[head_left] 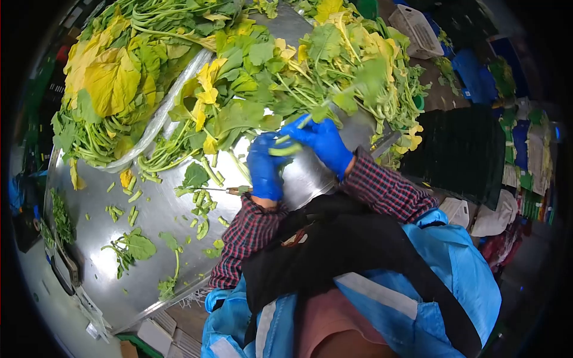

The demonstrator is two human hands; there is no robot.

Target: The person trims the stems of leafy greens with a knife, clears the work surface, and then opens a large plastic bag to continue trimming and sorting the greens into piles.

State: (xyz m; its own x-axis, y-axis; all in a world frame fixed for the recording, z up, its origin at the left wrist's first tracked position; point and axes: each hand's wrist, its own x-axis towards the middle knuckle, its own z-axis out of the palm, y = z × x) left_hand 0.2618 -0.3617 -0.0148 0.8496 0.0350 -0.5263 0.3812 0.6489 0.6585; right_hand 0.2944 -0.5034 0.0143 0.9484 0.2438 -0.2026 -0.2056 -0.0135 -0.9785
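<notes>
My left hand (264, 169), in a blue glove, is closed around a few short green stems (285, 150) whose ends stick out toward my other hand. My right hand (325, 142), gloved in blue too, has its fingers pinched on a leafy green stalk (345, 95); its leaf end is smeared by motion. Both hands are close together over the steel table's near edge. A small knife (237, 191) shows beside my left wrist, its thin blade pointing left. Beyond my fingers spreads a heap of loose leafy greens (256, 77), some leaves yellowed.
A large bundle of yellow-green leaves (113, 83) lies at the back left, bordered by clear plastic (164, 113). Cut stem pieces (203, 206) and loose leaves (140, 246) are scattered over the steel table (110, 298). A white crate (415, 33) stands at the back right.
</notes>
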